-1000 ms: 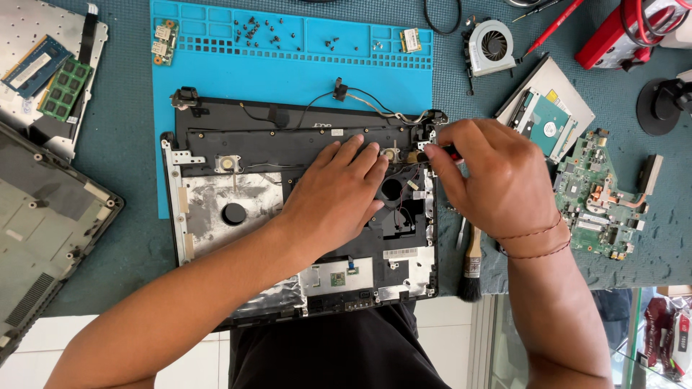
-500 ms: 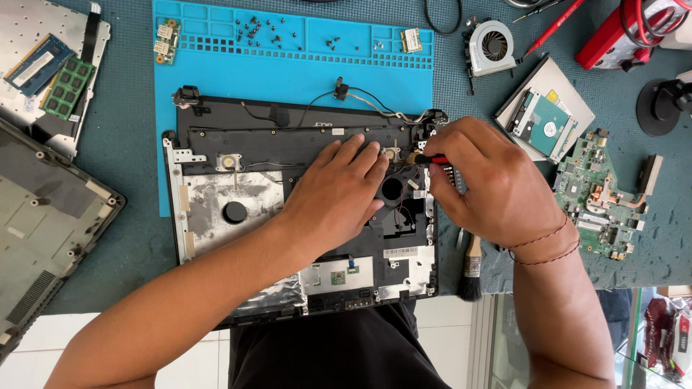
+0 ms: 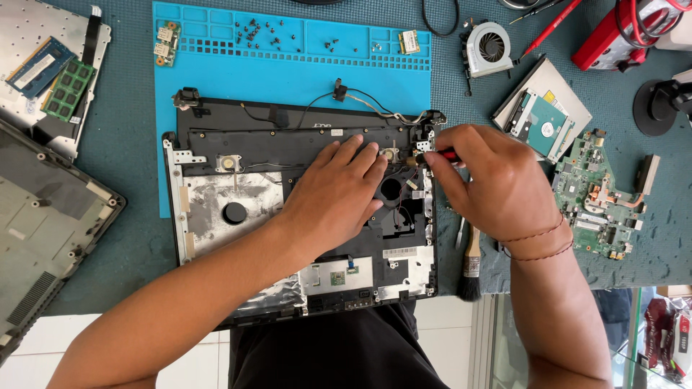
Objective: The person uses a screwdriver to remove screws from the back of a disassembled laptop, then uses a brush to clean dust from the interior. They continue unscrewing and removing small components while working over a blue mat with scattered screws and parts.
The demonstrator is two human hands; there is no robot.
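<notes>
1. Since the earlier frames, the right hand (image 3: 497, 189) has shifted only a little at the upper right corner of the laptop base (image 3: 303, 209), and the left hand (image 3: 335, 198) has kept its place.
2. Left hand: open, lying flat with palm down and fingers spread on the black middle of the laptop base, fingertips near the upper edge.
3. Right hand: closed around a red-handled screwdriver (image 3: 441, 154), its tip at the base's right hinge corner; most of the tool is hidden by the fingers.
4. The laptop base lies on a blue work mat (image 3: 288, 65) on the worktop (image 3: 137, 245), directly in front of the person.
5. Loose screws (image 3: 256, 32) sit in the mat's top trays.
6. To the right lie a small brush (image 3: 471, 263), a green circuit board (image 3: 598, 198), a drive (image 3: 540, 108) and a cooling fan (image 3: 490, 47).
7. At left rest a grey bottom cover (image 3: 43, 216) and memory sticks (image 3: 54, 72).
</notes>
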